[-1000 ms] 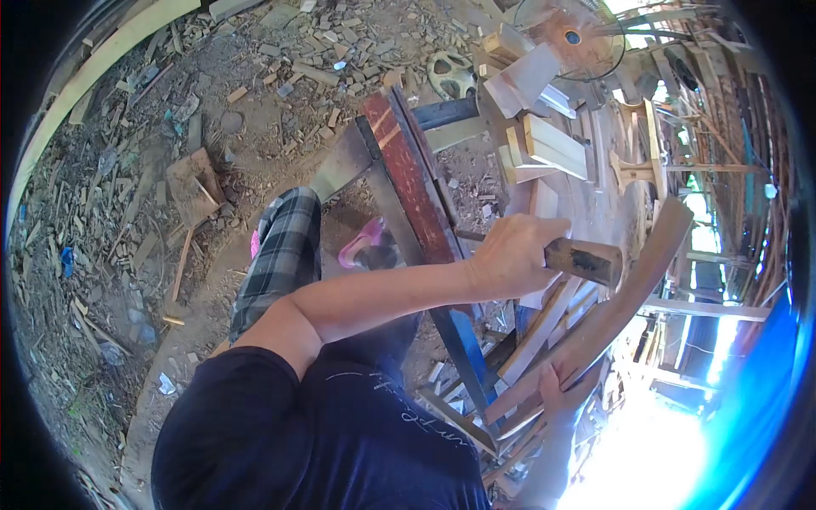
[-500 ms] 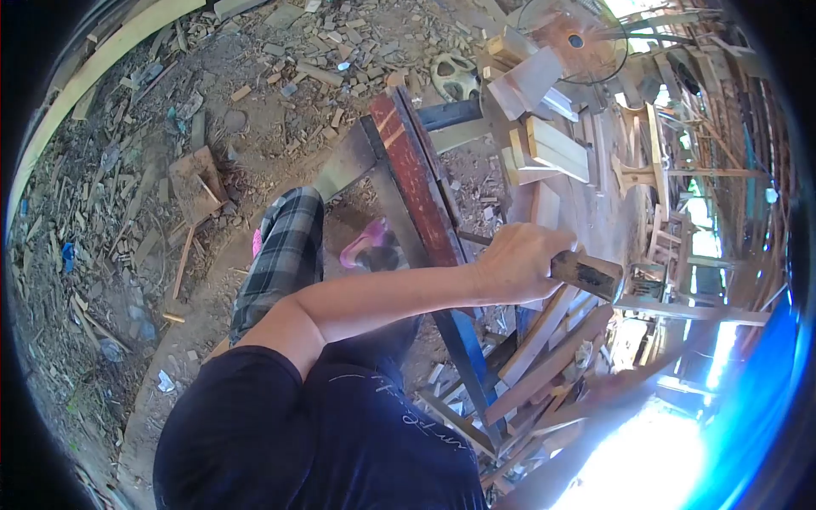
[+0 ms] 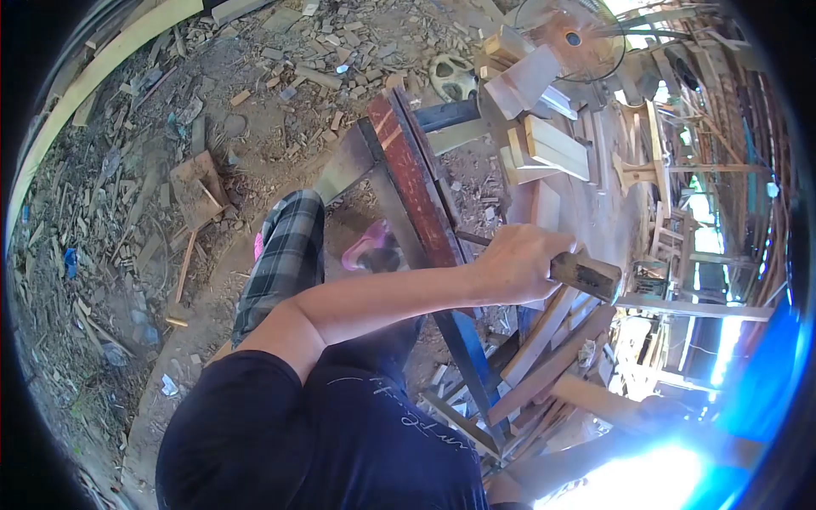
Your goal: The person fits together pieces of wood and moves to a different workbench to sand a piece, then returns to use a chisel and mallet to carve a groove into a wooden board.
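My left hand (image 3: 520, 265) is closed around the worn wooden handle (image 3: 586, 274) of a chisel-like tool. Its thin dark shank (image 3: 473, 239) runs from my fist to the side of a long reddish-brown wooden beam (image 3: 412, 166). At the lower right, my right hand (image 3: 667, 416) is blurred and partly lost in glare. It appears wrapped around a pale block-like piece of wood (image 3: 595, 399), below the handle's butt end and apart from it.
A wooden bench surface (image 3: 608, 204) carries cut boards (image 3: 557, 149). A caged fan (image 3: 574, 39) stands at the top right. Planks (image 3: 544, 365) lean below my left hand. Wood scraps and a square-headed tool (image 3: 197, 183) lie on the dirt floor.
My right arm, a dark raised blur before, has swung lower, and the pale wooden piece now shows. My left hand and the beam stay nearly in place.
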Available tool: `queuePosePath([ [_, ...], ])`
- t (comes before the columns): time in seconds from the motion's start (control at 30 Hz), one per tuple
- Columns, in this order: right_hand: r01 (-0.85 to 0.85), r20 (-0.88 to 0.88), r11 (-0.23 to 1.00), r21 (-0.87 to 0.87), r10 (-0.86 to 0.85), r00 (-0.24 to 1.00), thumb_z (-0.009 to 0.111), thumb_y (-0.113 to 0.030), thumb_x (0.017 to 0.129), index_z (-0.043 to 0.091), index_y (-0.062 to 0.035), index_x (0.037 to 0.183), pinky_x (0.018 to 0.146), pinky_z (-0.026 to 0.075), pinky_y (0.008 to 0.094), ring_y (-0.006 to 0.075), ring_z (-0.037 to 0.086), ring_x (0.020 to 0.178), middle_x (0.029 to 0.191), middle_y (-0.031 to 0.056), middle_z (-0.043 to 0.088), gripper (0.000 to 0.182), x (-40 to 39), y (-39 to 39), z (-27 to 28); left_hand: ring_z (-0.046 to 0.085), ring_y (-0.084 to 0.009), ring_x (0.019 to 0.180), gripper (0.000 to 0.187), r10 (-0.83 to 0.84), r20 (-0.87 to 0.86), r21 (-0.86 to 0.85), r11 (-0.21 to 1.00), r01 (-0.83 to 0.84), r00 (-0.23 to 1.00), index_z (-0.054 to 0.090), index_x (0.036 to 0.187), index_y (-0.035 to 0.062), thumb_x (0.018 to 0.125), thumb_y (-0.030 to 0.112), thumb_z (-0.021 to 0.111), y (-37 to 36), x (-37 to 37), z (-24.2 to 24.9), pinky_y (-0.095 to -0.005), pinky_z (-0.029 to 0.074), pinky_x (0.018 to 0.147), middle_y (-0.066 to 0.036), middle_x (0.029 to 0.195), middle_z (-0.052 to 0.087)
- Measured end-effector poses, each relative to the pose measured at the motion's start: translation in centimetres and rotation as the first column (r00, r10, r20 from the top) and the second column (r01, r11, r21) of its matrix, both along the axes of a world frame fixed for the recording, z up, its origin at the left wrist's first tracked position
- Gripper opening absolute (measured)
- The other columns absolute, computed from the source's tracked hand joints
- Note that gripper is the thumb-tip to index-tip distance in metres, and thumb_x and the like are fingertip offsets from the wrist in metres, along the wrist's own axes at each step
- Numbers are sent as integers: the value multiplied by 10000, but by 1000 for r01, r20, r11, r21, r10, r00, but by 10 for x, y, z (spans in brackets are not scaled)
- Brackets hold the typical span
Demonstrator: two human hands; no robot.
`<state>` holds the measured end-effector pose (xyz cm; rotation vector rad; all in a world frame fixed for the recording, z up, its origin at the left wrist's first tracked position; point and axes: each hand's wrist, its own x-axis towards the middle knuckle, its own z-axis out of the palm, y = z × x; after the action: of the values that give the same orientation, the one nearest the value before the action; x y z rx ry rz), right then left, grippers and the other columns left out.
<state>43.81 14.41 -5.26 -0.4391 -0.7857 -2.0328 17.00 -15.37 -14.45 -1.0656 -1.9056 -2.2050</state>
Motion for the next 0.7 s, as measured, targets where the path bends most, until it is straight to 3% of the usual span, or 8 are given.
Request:
queuePosePath([
  [0.07,-675,-399,710,-201,570,718,513,-116,941,631,-46,1053,808,511,388,217,618,838,961,90,636,176,-13,-7,1,629,-384,692,245,-3,-11,6,1000,3,1000,597,845,63,647,115,731,0,2,1,-456,484,615,-163,686,614],
  [0.13,-490,-308,248,-836,528,792,583,-91,824,551,-25,1182,848,482,334,207,597,944,1083,110,591,365,-19,-91,-19,630,-384,697,241,33,-3,21,999,-33,999,592,833,63,644,114,733,0,1,1,-456,485,617,-164,690,617],
  [0.23,-117,-356,-421,-900,550,756,577,-85,781,508,-35,1157,801,476,312,201,586,912,1038,104,561,386,-29,-127,-15,634,-382,707,243,39,-3,-35,999,-39,999,588,827,61,639,111,733,0,-2,0,-457,490,624,-162,698,621],
  [0.4,-362,-620,-504,-784,643,449,407,-179,906,525,-98,768,692,486,328,215,593,786,808,96,551,199,23,-70,44,635,-382,716,251,11,-6,-25,1000,-12,1000,590,832,59,640,115,741,4,-2,-2,-460,488,626,-157,709,627],
  [0.47,-188,-486,-474,-860,650,585,434,-170,903,547,-28,1046,743,488,344,245,584,848,975,126,554,231,45,-54,-23,635,-382,717,255,20,0,-28,999,-20,1000,592,836,58,641,118,744,5,-3,-2,-462,488,626,-155,713,630],
  [0.53,-107,-185,-176,-979,526,830,490,-149,887,513,11,1216,769,485,346,252,569,867,1066,135,537,366,46,-64,-81,630,-403,710,217,36,-4,-23,999,-36,999,599,825,67,721,199,736,4,-5,-3,-497,479,625,-166,695,632],
  [0.6,-58,-383,-527,-848,533,755,608,-102,815,431,20,1294,784,481,336,237,577,893,1115,128,524,525,-10,-121,-37,632,-402,714,216,32,-4,-18,999,-32,999,599,826,67,716,193,736,4,-7,-1,-497,479,627,-164,695,631],
  [0.7,-222,-622,-732,-644,332,709,719,-66,739,503,1,1229,780,481,313,206,606,840,1001,129,589,540,-14,-119,37,635,-398,727,218,22,6,-34,999,-22,1000,602,829,68,706,184,738,3,-1,-3,-499,479,632,-161,696,632],
])
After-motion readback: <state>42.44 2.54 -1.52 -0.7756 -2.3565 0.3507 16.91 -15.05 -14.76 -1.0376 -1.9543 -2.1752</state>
